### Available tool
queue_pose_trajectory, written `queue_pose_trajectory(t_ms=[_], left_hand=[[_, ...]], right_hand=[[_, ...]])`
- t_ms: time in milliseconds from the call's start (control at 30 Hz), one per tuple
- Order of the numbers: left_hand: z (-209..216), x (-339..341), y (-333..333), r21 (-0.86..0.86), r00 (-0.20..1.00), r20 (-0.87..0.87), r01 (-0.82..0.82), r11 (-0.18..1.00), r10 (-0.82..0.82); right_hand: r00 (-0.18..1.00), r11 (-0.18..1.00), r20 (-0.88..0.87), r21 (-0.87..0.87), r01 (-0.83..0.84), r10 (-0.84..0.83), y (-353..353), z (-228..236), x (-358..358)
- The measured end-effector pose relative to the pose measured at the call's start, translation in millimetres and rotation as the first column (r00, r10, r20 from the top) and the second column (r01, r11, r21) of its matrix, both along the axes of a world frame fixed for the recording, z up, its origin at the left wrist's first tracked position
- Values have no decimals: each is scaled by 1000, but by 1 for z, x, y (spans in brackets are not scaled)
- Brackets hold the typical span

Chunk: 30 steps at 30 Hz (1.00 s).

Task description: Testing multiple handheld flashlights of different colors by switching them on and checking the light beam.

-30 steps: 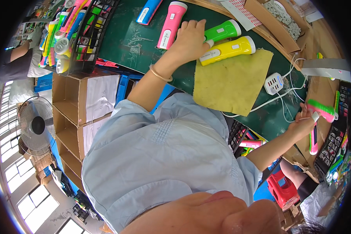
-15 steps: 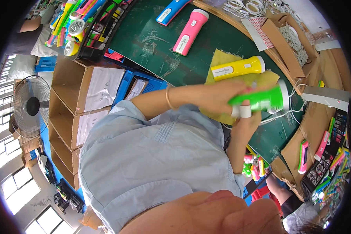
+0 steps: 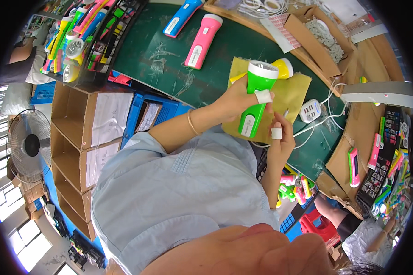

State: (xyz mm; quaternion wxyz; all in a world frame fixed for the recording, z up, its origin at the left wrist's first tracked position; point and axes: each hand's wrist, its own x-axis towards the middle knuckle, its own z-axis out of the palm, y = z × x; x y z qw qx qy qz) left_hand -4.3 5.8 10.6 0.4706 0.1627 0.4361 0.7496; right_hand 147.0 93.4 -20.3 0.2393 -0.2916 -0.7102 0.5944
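Observation:
My left hand (image 3: 237, 100) is closed around the middle of a green flashlight (image 3: 253, 112) with a white lens ring, its head tilted up and away. White tape wraps the thumb. Just right of it, my right hand (image 3: 282, 140) has its fingers bent together, one finger taped. A thin pale tip (image 3: 286, 112) shows at these fingertips; its kind is too small to tell. Behind the green one, a yellow flashlight (image 3: 282, 68) lies partly hidden on a yellow cloth (image 3: 298, 89). Farther left on the green table (image 3: 140, 55) lie a pink flashlight (image 3: 203, 42) and a blue one (image 3: 181, 19).
A white multi-port charger (image 3: 310, 111) with cables sits right of the cloth. Beyond the wooden edge stands a cardboard box (image 3: 307, 43) of small white parts. Crates of flashlights (image 3: 73, 48) stand far left and right. Cardboard bins (image 3: 71, 117) and a fan (image 3: 31, 145) are left; another person's arm (image 3: 328, 211) shows lower right.
The green flashlight has swung from lying sideways to pointing away, in my left hand. My right hand has come apart from it. The whole view has shifted slightly.

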Motion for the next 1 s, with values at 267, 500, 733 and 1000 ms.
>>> queue_pose_trajectory(t_ms=[267, 500, 733, 1000], left_hand=[[21, -10, 30, 34, 962, 196, 187, 982, -190], [17, -16, 37, -57, 960, 244, 158, 986, -140], [15, -54, 39, -164, 798, -600, -57, 985, -54], [19, -78, 48, -355, 481, -875, -554, 753, -59]], right_hand=[[979, 979, 6, -12, 202, -202, -2, 3, 6], [999, 991, -7, -130, 33, -34, -2, -6, 5], [983, 964, -161, -260, 48, -92, 18, 17, 2], [981, 942, -192, -333, -39, -28, 30, 14, -13]])
